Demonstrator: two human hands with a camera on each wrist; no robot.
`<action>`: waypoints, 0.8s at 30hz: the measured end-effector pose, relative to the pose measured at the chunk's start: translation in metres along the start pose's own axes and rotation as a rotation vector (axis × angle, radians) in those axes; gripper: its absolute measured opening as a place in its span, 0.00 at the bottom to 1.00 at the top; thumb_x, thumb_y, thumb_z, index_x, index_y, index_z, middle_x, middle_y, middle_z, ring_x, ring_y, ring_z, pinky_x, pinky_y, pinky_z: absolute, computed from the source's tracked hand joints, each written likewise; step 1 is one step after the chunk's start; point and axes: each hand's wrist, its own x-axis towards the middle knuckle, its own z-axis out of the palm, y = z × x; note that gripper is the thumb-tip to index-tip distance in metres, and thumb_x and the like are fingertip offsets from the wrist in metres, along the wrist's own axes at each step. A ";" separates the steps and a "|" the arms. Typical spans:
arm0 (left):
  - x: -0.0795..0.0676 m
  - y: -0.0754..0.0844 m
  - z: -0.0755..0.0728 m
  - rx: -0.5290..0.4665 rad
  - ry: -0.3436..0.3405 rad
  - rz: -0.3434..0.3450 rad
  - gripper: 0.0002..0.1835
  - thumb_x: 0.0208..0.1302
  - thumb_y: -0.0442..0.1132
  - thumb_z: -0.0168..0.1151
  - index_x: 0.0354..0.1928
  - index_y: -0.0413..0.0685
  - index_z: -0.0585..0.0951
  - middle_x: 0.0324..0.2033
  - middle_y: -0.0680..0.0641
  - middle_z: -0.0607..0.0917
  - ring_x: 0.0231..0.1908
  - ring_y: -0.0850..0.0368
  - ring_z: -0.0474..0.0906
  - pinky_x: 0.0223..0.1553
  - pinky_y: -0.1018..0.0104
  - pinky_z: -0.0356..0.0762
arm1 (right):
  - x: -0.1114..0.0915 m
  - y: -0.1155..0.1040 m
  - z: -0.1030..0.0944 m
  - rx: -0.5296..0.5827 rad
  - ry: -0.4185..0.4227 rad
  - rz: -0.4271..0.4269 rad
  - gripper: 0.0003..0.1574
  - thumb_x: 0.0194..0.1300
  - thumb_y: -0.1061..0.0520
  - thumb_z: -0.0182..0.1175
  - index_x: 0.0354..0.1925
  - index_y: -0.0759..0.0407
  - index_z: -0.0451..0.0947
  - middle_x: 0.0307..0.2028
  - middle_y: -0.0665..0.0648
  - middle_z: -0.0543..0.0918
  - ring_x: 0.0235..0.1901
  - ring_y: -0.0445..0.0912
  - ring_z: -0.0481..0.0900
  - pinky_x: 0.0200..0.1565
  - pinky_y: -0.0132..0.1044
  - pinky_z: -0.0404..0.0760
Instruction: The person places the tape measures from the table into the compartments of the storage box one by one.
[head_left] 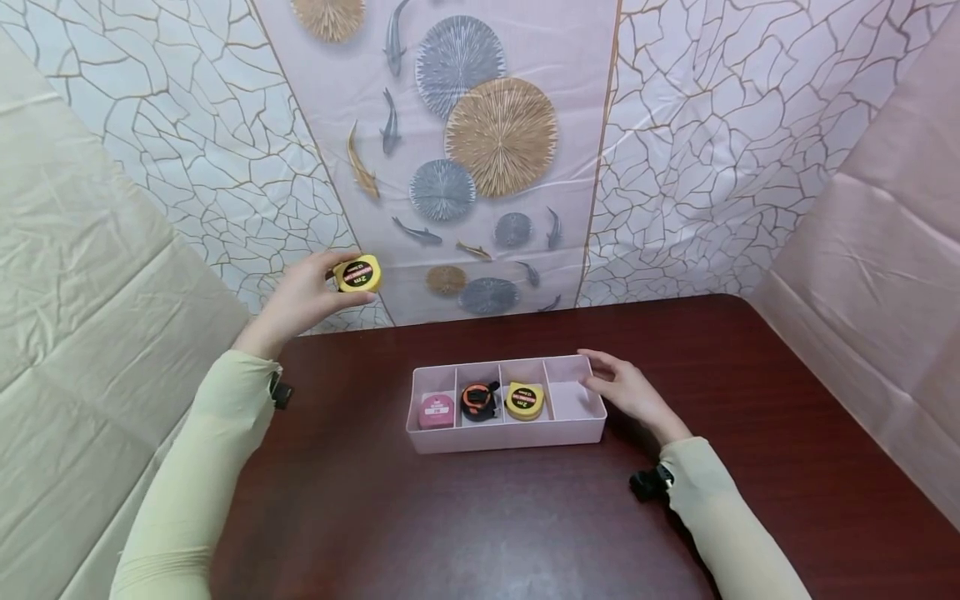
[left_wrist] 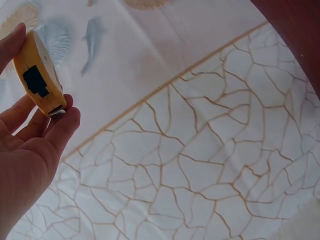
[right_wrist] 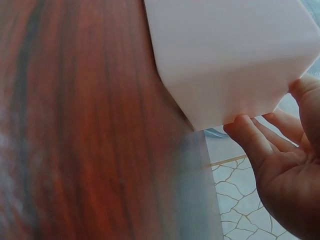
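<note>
Up at the left, my left hand (head_left: 300,292) holds a yellow tape measure (head_left: 358,273) between thumb and fingers, raised above the table. The left wrist view shows the tape measure (left_wrist: 39,75) edge-on, its metal hook near the fingertips. A pale pink divided box (head_left: 506,437) stands on the table. My right hand (head_left: 636,395) grips its right end at the rim. In its compartments, from left, lie a pink tape measure (head_left: 437,412), a black and orange one (head_left: 478,402) and a yellow one (head_left: 524,402); the rightmost compartment holds nothing.
The dark red-brown table (head_left: 480,525) spreads around the box. Behind it hangs a patterned cloth (head_left: 675,167), with plain pale cloth (head_left: 877,292) on the right side. Each wrist bears a small black camera (head_left: 651,482).
</note>
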 end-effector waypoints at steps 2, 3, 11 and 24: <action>0.003 0.004 0.001 -0.007 0.003 0.008 0.40 0.56 0.52 0.76 0.68 0.43 0.74 0.61 0.40 0.78 0.59 0.43 0.72 0.58 0.45 0.69 | 0.000 0.001 0.000 -0.016 0.003 -0.015 0.33 0.69 0.59 0.62 0.69 0.67 0.68 0.62 0.73 0.75 0.60 0.64 0.77 0.56 0.46 0.78; 0.005 0.007 0.002 -0.012 0.003 0.014 0.40 0.56 0.53 0.76 0.68 0.44 0.74 0.61 0.41 0.78 0.59 0.44 0.72 0.59 0.45 0.69 | 0.001 0.001 -0.001 -0.015 0.005 -0.011 0.33 0.69 0.58 0.62 0.69 0.66 0.69 0.62 0.73 0.75 0.60 0.64 0.77 0.57 0.46 0.78; 0.018 0.025 0.008 -0.030 -0.005 0.077 0.37 0.56 0.51 0.77 0.66 0.45 0.76 0.56 0.44 0.81 0.59 0.46 0.74 0.61 0.47 0.70 | 0.001 -0.001 0.000 0.006 -0.016 0.045 0.34 0.70 0.62 0.62 0.71 0.65 0.67 0.65 0.71 0.73 0.62 0.63 0.75 0.61 0.55 0.73; 0.043 0.070 0.012 -0.096 -0.008 0.178 0.37 0.55 0.48 0.78 0.66 0.45 0.77 0.61 0.46 0.79 0.63 0.50 0.72 0.65 0.53 0.67 | 0.002 -0.002 0.002 -0.014 -0.013 0.030 0.33 0.71 0.60 0.62 0.70 0.66 0.67 0.63 0.72 0.74 0.60 0.63 0.76 0.58 0.51 0.77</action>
